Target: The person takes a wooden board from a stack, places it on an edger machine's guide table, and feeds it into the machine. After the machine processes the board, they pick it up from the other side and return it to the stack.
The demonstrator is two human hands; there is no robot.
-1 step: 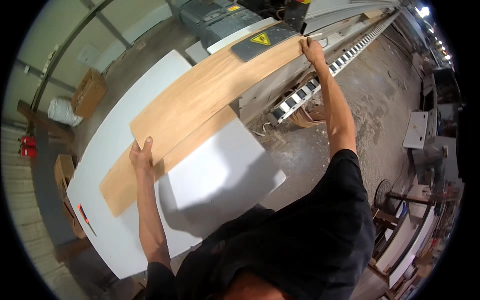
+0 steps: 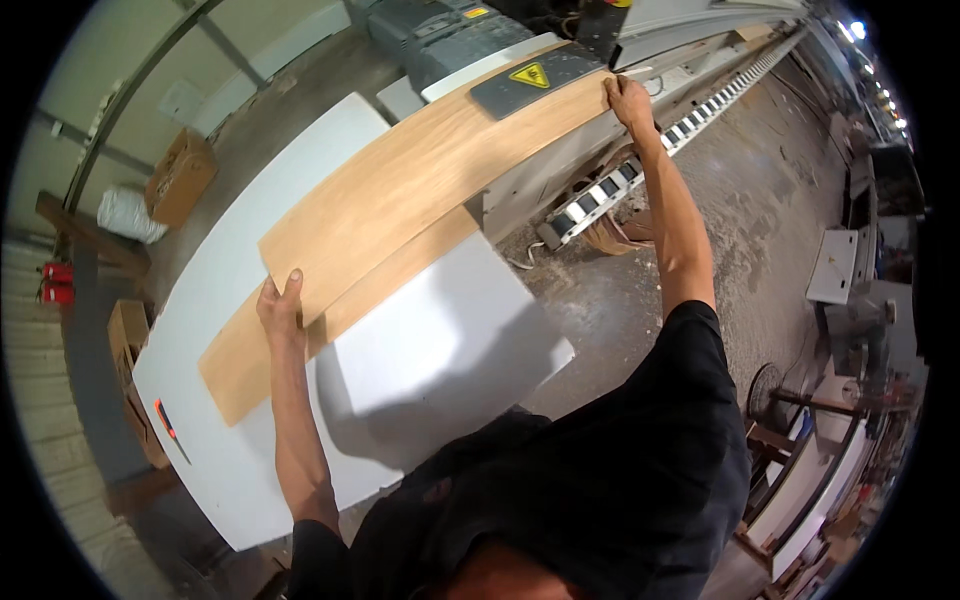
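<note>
The left hand (image 2: 281, 302) is at the near left end of the upper board (image 2: 380, 200), its thumb on the top face and its fingers partly out of sight at the end edge. The right hand (image 2: 628, 100) is curled over the far right corner of the same board. The 2 hands are well apart, and both are clamped on this 1 board.

Hardly anything has changed between the 2 pictures: both grips and the board's slant stay as they were, and the small shift looks like the view turning. I judge the work to be at the same point, with the board steadied at both ends.

The upper board runs from near left to far right, overlapping a lower board (image 2: 230, 385) of similar wood tone that shows along its near side and left end. Whether the 2 boards touch all along cannot be told. Under them spreads a white surface (image 2: 450, 310). A dark plate (image 2: 500, 97) with a yellow triangle lies over the upper board's far part, just left of the right hand.

Farther out, a grey machine (image 2: 430, 45) stands beyond the plate, and a roller strip (image 2: 600, 195) runs off to the far right. An orange-handled knife (image 2: 163, 414) rests on the white surface's left side; a cardboard box (image 2: 182, 178) and a white sack (image 2: 128, 215) sit at far left.
</note>
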